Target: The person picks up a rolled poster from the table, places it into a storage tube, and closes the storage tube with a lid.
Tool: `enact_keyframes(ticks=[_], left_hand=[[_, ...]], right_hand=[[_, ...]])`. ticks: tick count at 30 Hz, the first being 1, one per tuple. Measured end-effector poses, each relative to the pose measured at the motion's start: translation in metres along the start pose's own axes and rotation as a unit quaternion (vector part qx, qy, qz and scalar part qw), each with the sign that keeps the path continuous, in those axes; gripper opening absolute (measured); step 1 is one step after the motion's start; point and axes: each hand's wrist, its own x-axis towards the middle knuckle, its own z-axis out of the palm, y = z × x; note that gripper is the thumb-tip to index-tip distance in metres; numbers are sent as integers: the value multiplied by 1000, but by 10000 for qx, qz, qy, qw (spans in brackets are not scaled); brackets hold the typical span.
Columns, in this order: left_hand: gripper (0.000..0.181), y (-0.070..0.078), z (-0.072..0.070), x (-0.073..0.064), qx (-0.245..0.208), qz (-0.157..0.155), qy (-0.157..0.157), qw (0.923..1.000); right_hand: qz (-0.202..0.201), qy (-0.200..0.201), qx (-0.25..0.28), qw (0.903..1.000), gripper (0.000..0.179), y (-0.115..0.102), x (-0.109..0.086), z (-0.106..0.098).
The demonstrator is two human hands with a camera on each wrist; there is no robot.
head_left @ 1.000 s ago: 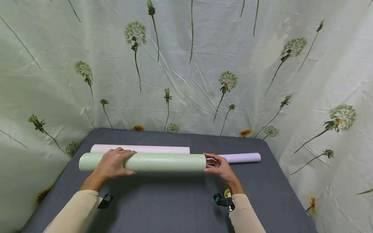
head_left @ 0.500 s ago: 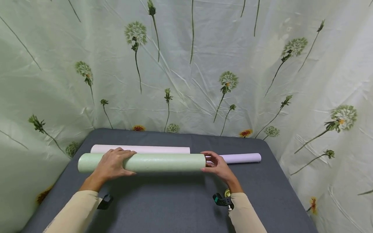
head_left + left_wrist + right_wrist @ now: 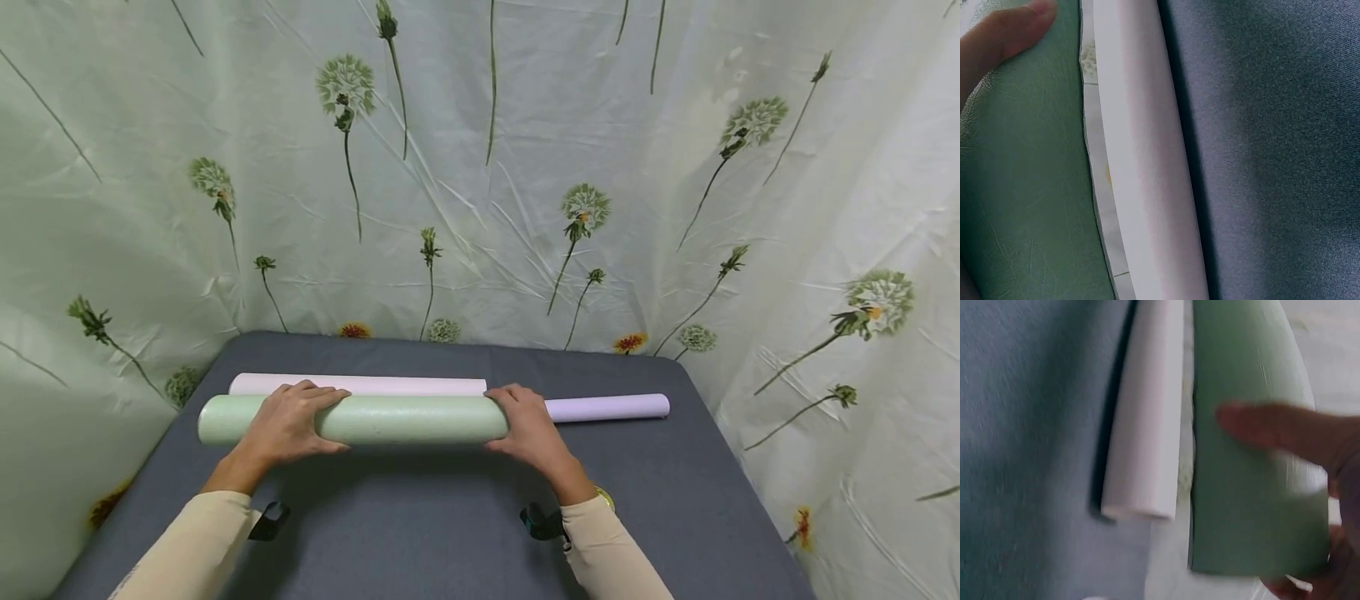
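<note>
Crosswise, with its long axis running from left to right, the green roll [image 3: 420,419] lies in the grip of both hands, in front of the body. The left hand [image 3: 292,422] holds it left of its middle, so that a part of the roll reaches out beyond this hand; the right hand [image 3: 531,427] holds it close to its right end and is the nearer one to that end. Each grip is wide, with thumb and fingers curved around the roll. From the soft shadow under it, I judge that the roll is held above the table [image 3: 420,533].

Just behind, and almost parallel, the pale pink roll [image 3: 405,386] rests on the table; both wrist views show a gap between the 2 rolls. Past the right hand, the narrower lilac roll [image 3: 611,407] shows its right part, while its left part is hidden.

As for materials, the green surface is smooth and somewhat shiny, with fine wrinkles in the left wrist view. The pale pink one is matt and slender, and the table has a grey woven covering. Behind hangs a glossy, creased curtain [image 3: 465,208] printed with dandelions.
</note>
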Motion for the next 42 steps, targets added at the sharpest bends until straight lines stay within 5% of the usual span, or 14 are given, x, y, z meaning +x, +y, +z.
enact_keyframes(ticks=[6, 11, 23, 34, 42], left_hand=[[74, -2, 1, 0, -38, 25, 27, 10000], [75, -3, 2, 0, -46, -28, 89, 9999], [72, -3, 7, -4, -7, 41, 189, 9998], [75, -6, 21, -18, 419, 536, 705, 9952], [74, -13, 37, -31, 419, 530, 802, 9945]], right_hand=[[-13, 680, -1407, 9877, 75, -27, 1, 19], [-19, 1105, -1804, 9774, 78, -34, 3, 31], [-54, 1521, -1610, 9752, 77, -29, 4, 41], [-41, 1650, -1353, 9770, 76, -24, 8, 57], [71, 1550, -1328, 9789, 73, -27, 11, 73]])
